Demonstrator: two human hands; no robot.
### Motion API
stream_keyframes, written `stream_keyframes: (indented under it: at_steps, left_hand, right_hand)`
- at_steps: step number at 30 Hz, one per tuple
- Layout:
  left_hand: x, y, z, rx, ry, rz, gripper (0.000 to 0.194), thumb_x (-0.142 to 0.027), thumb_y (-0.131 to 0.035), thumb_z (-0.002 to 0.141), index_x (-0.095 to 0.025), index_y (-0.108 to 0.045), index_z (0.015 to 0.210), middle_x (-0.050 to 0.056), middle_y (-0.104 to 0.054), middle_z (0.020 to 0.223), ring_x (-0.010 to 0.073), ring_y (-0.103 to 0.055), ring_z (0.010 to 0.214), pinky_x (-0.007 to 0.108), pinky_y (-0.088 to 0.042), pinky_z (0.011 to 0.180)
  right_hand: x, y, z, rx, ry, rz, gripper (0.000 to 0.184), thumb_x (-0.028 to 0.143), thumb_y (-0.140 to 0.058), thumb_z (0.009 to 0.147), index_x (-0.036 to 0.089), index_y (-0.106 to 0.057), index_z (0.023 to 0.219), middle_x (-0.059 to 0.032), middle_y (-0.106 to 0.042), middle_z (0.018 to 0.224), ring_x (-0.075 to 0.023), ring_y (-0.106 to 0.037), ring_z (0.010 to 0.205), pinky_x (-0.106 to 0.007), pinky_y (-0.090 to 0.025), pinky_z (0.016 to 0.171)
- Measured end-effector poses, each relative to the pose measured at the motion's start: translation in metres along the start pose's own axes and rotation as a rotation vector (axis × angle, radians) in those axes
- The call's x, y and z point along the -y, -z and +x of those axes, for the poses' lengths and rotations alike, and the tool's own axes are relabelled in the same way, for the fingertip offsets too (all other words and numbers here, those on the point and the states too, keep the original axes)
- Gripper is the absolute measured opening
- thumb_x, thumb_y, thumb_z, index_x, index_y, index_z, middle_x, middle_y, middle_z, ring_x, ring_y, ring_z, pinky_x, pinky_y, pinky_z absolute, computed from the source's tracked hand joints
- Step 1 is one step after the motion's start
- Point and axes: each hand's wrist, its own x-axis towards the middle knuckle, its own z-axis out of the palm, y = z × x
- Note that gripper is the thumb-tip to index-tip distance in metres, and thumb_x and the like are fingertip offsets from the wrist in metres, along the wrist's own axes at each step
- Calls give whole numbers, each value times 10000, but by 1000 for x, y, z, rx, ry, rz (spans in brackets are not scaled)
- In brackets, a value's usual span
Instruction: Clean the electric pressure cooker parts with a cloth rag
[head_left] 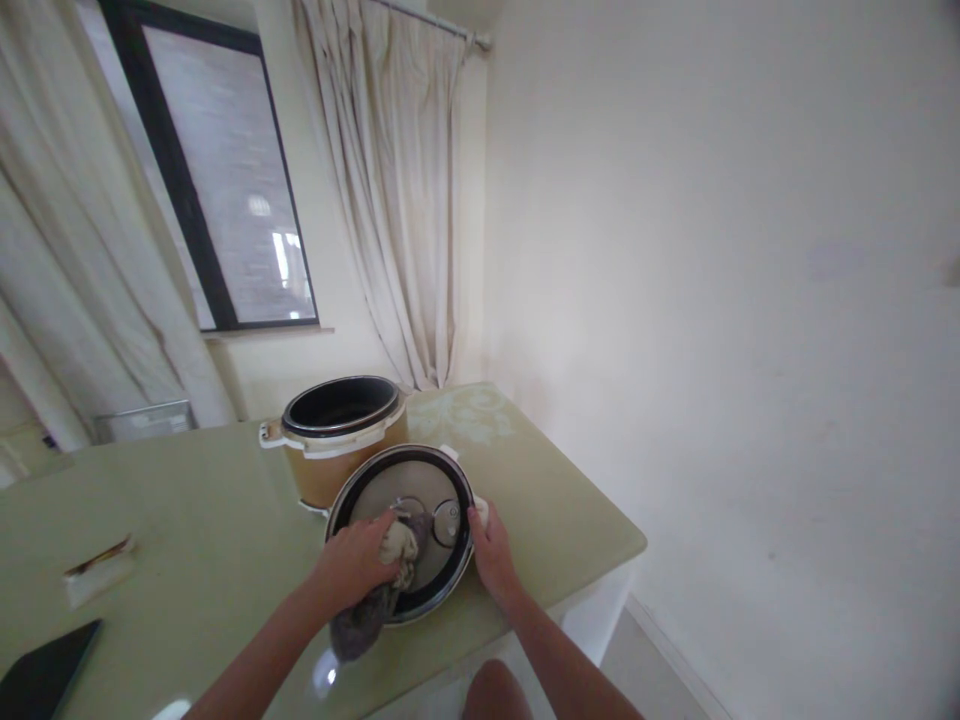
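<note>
A round cooker lid (424, 490) is tilted with its inner side facing me, a dark seal around a metal plate. My left hand (358, 562) is closed on a bunched grey and cream cloth (364, 622), which touches the lid's inner face. Part of the cloth hangs over the lid's lower left edge. At the lid's right rim, my right hand (489, 548) grips it with the thumb on the near side; the other fingers are mostly hidden behind. Just behind the lid stands the cooker body (311, 470), uncovered, with a dark inner pot (345, 405).
The pale green tabletop (217, 520) ends at a rounded right corner beside the white wall (712, 300). A small white packet (101, 570) and a dark flat device (49, 670) lie on the left. Curtains (397, 180) and a window (232, 170) are at the back.
</note>
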Motion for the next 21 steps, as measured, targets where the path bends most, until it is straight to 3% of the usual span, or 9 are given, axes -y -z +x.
stream_keyframes:
  at_steps: [2, 5, 8, 11, 16, 21]
  left_hand:
    - [-18, -4, 1, 24, -49, -58, 566, -369, -663, 843, -275, -607, 1399, 112, -740, 1272, 321, -712, 1160, 413, -520, 959]
    - [-44, -6, 10, -40, -78, -125, 527, -339, -662, 838, -262, -623, 1358, 127, -704, 1321, 323, -677, 1214, 418, -513, 975]
    - [-54, 0, 25, -83, -103, -132, 466, -307, -655, 837, -268, -650, 1301, 109, -696, 1292, 308, -653, 1224, 403, -510, 981]
    - [-52, 16, 43, -153, -117, -87, 464, -307, -634, 879, -267, -642, 1341, 104, -687, 1274, 292, -632, 1237, 393, -493, 1017]
    - [-42, 41, 70, -310, -58, 71, 487, -260, -663, 894, -263, -646, 1380, 141, -642, 1357, 344, -580, 1297, 461, -481, 1035]
    - [-13, 40, 64, -335, -50, 184, 483, -181, -675, 855, -269, -677, 1330, 140, -648, 1355, 339, -597, 1276, 462, -496, 1022]
  right_hand:
    - [-1, 0, -1, 10, 16, -15, 523, 665, -496, 1015, 227, -667, 1244, -80, -763, 1101, -274, -691, 1077, -411, -529, 984]
    - [-3, 2, 0, 16, 24, -51, 523, 662, -506, 1009, 220, -655, 1247, -78, -764, 1066, -275, -692, 1043, -410, -529, 971]
    - [-4, 4, 1, 2, 21, -68, 534, 674, -513, 995, 221, -654, 1243, -86, -765, 1085, -280, -697, 1031, -412, -536, 950]
    - [-3, 3, 1, -14, 23, -79, 557, 687, -521, 983, 219, -660, 1251, -93, -762, 1095, -284, -701, 1010, -416, -543, 934]
    - [-7, 1, 0, 17, 20, -67, 587, 726, -526, 971, 214, -681, 1213, -96, -768, 1043, -289, -703, 959, -419, -555, 894]
    - [-18, 0, 5, -20, 0, -14, 631, 779, -526, 951, 218, -698, 1183, -98, -768, 1057, -288, -703, 983, -423, -556, 906]
